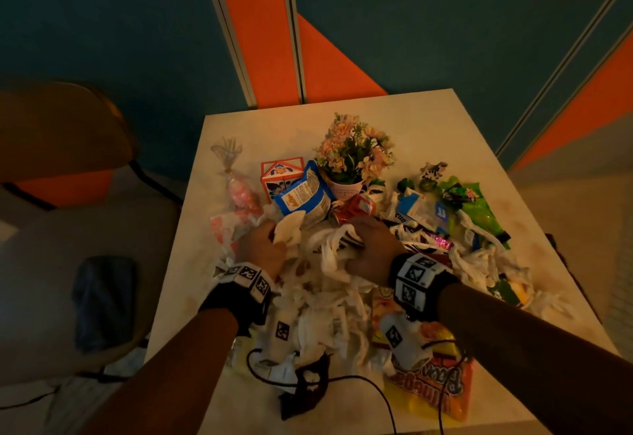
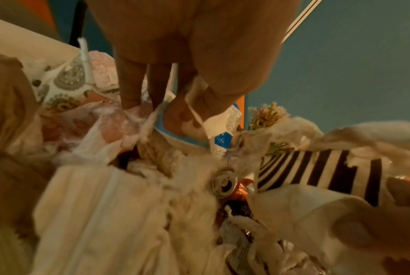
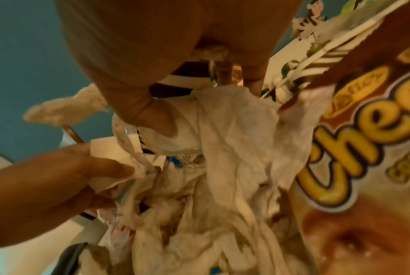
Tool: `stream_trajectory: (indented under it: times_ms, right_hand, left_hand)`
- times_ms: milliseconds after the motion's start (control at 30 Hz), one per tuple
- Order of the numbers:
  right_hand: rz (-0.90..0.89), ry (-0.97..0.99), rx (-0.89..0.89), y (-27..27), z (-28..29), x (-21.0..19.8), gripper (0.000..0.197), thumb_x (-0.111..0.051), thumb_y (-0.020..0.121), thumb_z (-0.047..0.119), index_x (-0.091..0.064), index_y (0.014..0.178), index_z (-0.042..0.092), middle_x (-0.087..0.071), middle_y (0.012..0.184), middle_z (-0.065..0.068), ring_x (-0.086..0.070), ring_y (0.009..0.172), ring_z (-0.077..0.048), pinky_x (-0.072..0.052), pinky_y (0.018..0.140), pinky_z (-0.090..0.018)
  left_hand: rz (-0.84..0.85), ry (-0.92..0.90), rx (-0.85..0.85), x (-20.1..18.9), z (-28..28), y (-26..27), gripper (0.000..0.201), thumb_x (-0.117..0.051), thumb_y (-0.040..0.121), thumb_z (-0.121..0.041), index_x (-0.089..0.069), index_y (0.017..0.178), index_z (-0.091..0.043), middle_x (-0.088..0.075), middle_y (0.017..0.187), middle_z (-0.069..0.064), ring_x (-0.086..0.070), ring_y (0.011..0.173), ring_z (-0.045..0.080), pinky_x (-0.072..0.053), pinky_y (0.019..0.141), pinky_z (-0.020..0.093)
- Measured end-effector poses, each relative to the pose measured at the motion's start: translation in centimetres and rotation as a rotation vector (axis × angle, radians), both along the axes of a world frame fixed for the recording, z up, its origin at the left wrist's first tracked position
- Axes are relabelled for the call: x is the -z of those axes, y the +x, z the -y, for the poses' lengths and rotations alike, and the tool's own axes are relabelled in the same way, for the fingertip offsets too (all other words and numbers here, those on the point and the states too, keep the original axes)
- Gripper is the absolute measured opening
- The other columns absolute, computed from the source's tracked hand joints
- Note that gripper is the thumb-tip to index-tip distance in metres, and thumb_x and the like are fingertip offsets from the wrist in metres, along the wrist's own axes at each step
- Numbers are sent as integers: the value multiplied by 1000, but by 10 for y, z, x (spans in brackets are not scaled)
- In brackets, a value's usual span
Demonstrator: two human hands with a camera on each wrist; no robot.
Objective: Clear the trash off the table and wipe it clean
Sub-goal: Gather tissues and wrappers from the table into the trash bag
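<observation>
A heap of crumpled white tissues (image 1: 322, 294) and snack wrappers covers the near half of the white table (image 1: 445, 126). My left hand (image 1: 274, 237) pinches a white tissue piece (image 1: 289, 229) at the heap's left; the left wrist view shows thumb and forefinger of this hand (image 2: 182, 111) closed on that piece (image 2: 211, 121). My right hand (image 1: 356, 241) grips a bunch of tissues (image 1: 337, 249) at the heap's middle. In the right wrist view its thumb (image 3: 152, 119) presses into the tissue (image 3: 234, 115). A blue snack bag (image 1: 305, 198) and a red can (image 1: 356, 210) lie just beyond both hands.
A potted flower (image 1: 352, 160), a patterned carton (image 1: 274, 177), a pink candy bag (image 1: 239, 191) and a zebra figure (image 1: 433, 171) stand further back. Green wrappers (image 1: 479, 215) lie right, an orange snack bag (image 1: 431, 386) near. A chair (image 1: 61, 133) and dark-lined bin (image 1: 102, 301) stand left.
</observation>
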State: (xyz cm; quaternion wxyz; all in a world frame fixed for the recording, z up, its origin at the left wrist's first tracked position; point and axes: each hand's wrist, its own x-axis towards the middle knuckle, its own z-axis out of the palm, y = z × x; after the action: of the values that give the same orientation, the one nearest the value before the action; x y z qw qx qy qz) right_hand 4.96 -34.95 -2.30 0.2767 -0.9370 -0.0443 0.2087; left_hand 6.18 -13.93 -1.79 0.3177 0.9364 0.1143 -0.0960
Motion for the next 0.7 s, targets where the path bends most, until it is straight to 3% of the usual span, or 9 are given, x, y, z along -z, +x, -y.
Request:
stream_trajectory:
  times_ms: [100, 167, 267, 367, 467, 567, 633, 700]
  right_hand:
    - [-41, 73, 75, -1, 18, -14, 67, -70, 77, 36, -45, 135, 14, -50, 135, -8, -47, 126, -28, -41, 97, -32]
    - [-68, 110, 76, -3, 33, -23, 54, -68, 81, 32, -49, 129, 17, -58, 125, -8, -55, 115, -26, -41, 85, -29]
    - [-56, 135, 68, -9, 62, -36, 49, -67, 83, 33, -51, 127, 18, -59, 114, -6, -56, 104, -26, -40, 78, -29]
    - [-33, 150, 99, -16, 92, -46, 26, -64, 85, 34, -48, 103, 22, -50, 81, 4, -50, 79, -22, -38, 63, -27]
    - [-8, 170, 139, -18, 116, -51, 28, -63, 86, 32, -38, 80, 22, -34, 68, 7, -41, 67, -19, -34, 65, -32]
    - [-10, 182, 135, -15, 127, -54, 46, -59, 89, 25, -22, 63, 25, -22, 63, 4, -27, 55, -12, -27, 58, -28]
    - [-5, 198, 128, -13, 127, -56, 49, -62, 87, 25, -20, 63, 29, -22, 63, 6, -26, 55, -10, -29, 58, -27]
    - [8, 246, 158, -13, 128, -53, 47, -66, 83, 25, -24, 63, 30, -27, 63, 7, -30, 57, -9, -32, 65, -30]
  left_hand:
    - [50, -133, -137, -13, 9, -12, 31, -57, 85, -14, -61, 115, -21, -60, 98, -2, -57, 91, 20, -48, 82, 31]
    - [100, -182, -211, -22, 16, -19, 35, -61, 83, -11, -60, 118, -16, -61, 103, 3, -59, 98, 23, -49, 78, 31]
    - [135, -199, -340, -34, 25, -29, 44, -65, 84, -9, -56, 126, -8, -60, 116, 10, -56, 108, 28, -39, 73, 25]
    - [240, -158, -411, -42, 26, -38, 40, -65, 83, -10, -57, 121, -1, -59, 123, 20, -55, 112, 34, -36, 78, 30]
    - [333, -190, -482, -49, 27, -43, 37, -65, 82, -9, -59, 117, -2, -61, 121, 20, -56, 112, 35, -44, 90, 40]
    - [355, -333, -521, -58, 35, -49, 41, -67, 77, -11, -60, 117, -9, -63, 116, 16, -60, 107, 33, -49, 94, 51]
    - [333, -396, -495, -64, 42, -50, 44, -68, 73, -15, -61, 117, -13, -64, 115, 10, -60, 105, 29, -51, 91, 49]
    - [324, -425, -456, -70, 50, -47, 44, -68, 76, -10, -60, 120, -11, -62, 113, 4, -58, 102, 22, -49, 86, 38]
